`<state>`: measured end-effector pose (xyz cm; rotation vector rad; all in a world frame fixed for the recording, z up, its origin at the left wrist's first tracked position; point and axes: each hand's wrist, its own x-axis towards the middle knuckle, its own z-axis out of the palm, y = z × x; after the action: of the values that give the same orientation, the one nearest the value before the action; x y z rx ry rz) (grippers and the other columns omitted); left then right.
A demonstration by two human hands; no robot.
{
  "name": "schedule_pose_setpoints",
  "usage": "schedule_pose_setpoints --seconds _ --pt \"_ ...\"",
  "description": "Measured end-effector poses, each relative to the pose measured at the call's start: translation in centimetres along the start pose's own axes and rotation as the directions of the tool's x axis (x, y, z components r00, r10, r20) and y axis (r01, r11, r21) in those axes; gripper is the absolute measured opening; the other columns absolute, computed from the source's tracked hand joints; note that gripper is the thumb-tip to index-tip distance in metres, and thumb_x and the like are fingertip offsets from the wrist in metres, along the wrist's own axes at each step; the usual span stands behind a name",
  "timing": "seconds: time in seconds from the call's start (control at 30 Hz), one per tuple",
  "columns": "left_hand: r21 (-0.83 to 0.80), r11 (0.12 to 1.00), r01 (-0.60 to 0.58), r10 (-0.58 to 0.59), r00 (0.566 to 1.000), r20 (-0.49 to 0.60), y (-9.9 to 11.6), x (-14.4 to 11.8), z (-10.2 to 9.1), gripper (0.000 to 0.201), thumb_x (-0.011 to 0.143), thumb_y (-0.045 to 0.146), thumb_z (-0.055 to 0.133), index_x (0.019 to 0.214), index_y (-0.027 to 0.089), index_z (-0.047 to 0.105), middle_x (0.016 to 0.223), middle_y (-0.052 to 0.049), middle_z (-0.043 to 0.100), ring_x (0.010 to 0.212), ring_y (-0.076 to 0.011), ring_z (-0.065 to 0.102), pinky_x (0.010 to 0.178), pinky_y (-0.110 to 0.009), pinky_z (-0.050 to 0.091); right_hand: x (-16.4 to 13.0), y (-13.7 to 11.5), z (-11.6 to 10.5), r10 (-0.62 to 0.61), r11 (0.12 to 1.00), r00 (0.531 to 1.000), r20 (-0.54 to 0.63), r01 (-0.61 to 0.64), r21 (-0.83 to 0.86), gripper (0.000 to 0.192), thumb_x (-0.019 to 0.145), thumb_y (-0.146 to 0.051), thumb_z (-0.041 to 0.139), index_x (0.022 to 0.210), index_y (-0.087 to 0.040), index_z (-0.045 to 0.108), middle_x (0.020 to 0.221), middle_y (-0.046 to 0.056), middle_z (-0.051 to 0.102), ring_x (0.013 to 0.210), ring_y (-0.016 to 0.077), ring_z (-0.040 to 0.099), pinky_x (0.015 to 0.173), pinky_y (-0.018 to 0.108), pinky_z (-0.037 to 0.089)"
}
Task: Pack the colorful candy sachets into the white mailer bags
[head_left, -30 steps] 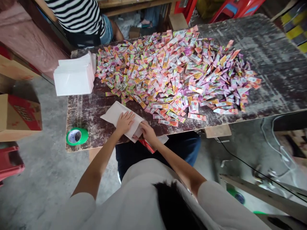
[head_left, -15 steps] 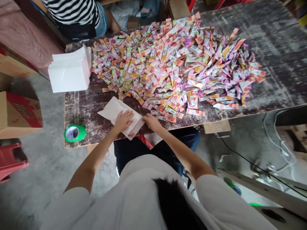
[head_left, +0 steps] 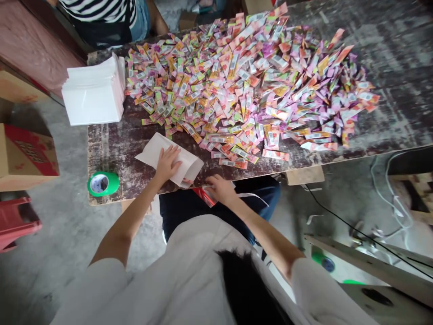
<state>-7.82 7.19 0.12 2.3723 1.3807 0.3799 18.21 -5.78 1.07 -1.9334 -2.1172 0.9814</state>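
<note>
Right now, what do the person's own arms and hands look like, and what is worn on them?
Both forearms are bare. Short pale, off-white sleeves end above the elbows. The left hand and right hand are bare too: no gloves, watch or bracelets visible. Rings are too small to tell.

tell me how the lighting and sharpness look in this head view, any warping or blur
Head view: soft, even light with no hard shadows; the packet pile is sharp at centre. The wide lens bows the table edge. The white bag under the left hand looks slightly washed out; the right hand shows mild blur.
</note>
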Motion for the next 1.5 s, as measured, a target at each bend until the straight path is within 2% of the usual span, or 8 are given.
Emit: schedule_pose_setpoints --seconds 0.13,0.5,0.67,0.9,1.03,1.2,1.33,1.5 --pt "0.061 0.995 0.079 -0.079 0.997 0.002 -0.7 0.1 -0.5 0.056 0.095 0.041 0.043 0.147 0.019 0.048 0.156 -0.011 0.045 0.150 -0.0291 0.032 0.124 -0.056 0.011 4.5 -5.6 2.6 -0.090 0.996 0.995 0.032 0.090 -0.017 0.023 0.096 -0.030 0.054 0.111 -0.020 0.070 0.110 0.013 0.070 0.095 0.0226 0.067 0.077 0.028 0.048" --pt "-0.004 1.000 0.023 -0.023 0.998 0.054 -2.1 -0.4 -0.3 0.053 0.095 0.042 0.041 0.141 0.019 0.055 0.149 -0.010 0.053 0.146 -0.0272 0.039 0.123 -0.052 0.014 9.5 -6.4 2.4 0.228 0.809 0.971 -0.077 -0.144 0.570 0.015 0.084 -0.019 0.056 0.086 -0.017 0.070 0.078 0.003 0.071 0.073 0.0179 0.063 0.075 0.027 0.049" --pt "0.022 1.000 0.017 -0.019 0.997 0.074 -1.6 -0.5 -0.4 0.056 0.094 0.052 0.048 0.138 0.020 0.057 0.149 -0.011 0.054 0.147 -0.0308 0.036 0.123 -0.055 0.011 9.1 -6.0 1.6 0.029 0.876 0.993 -0.118 0.031 0.482 0.012 0.081 -0.021 0.063 0.092 -0.018 0.069 0.091 0.003 0.073 0.075 0.0167 0.062 0.081 0.029 0.048" --pt "0.078 0.992 0.104 -0.109 0.992 0.064 1.2 -0.3 -0.3 0.066 0.083 0.060 0.063 0.137 0.021 0.060 0.153 -0.016 0.047 0.149 -0.0411 0.025 0.119 -0.066 0.006 5.5 -3.1 2.9 0.006 0.886 0.975 -0.221 0.097 0.454 0.034 0.079 -0.023 0.071 0.111 -0.016 0.063 0.102 0.007 0.068 0.082 0.0172 0.061 0.079 0.028 0.048" --pt "0.115 0.992 -0.050 0.037 0.993 0.112 4.3 0.2 -0.7 0.058 0.081 0.053 0.068 0.131 0.024 0.065 0.160 -0.014 0.036 0.151 -0.0411 0.021 0.119 -0.066 0.006 4.1 -2.6 3.9 0.209 0.823 0.970 -0.127 -0.104 0.559 0.019 0.082 -0.030 0.070 0.096 -0.017 0.068 0.083 0.003 0.071 0.076 0.0161 0.064 0.075 0.026 0.047" --pt "0.182 0.935 -0.305 0.237 0.917 0.320 6.8 1.2 -1.3 0.023 0.080 0.028 0.065 0.097 0.020 0.078 0.157 -0.015 0.041 0.151 -0.0377 0.023 0.121 -0.065 0.009 4.4 -4.0 5.0 0.331 0.548 0.924 0.190 -0.352 0.759 0.027 0.089 -0.040 0.063 0.078 -0.016 0.068 0.066 0.001 0.069 0.052 0.0095 0.058 0.052 0.019 0.041" --pt "0.206 0.924 -0.322 0.236 0.905 0.353 6.6 1.6 -1.2 0.017 0.081 0.022 0.061 0.081 0.018 0.077 0.149 -0.016 0.051 0.148 -0.0371 0.032 0.120 -0.065 0.016 5.4 -5.2 6.3 0.347 0.370 0.885 0.309 -0.432 0.822 0.025 0.089 -0.032 0.063 0.071 -0.016 0.062 0.060 -0.001 0.067 0.037 0.0055 0.047 0.038 0.018 0.029" --pt "0.201 0.941 -0.272 0.206 0.932 0.298 6.2 1.1 -0.3 0.021 0.085 0.018 0.055 0.084 0.019 0.076 0.144 -0.013 0.057 0.144 -0.0351 0.040 0.121 -0.067 0.014 5.8 -5.6 7.0 0.362 0.339 0.877 0.316 -0.440 0.832 0.022 0.088 -0.018 0.060 0.066 -0.016 0.057 0.058 -0.001 0.066 0.035 0.0053 0.048 0.037 0.016 0.029"
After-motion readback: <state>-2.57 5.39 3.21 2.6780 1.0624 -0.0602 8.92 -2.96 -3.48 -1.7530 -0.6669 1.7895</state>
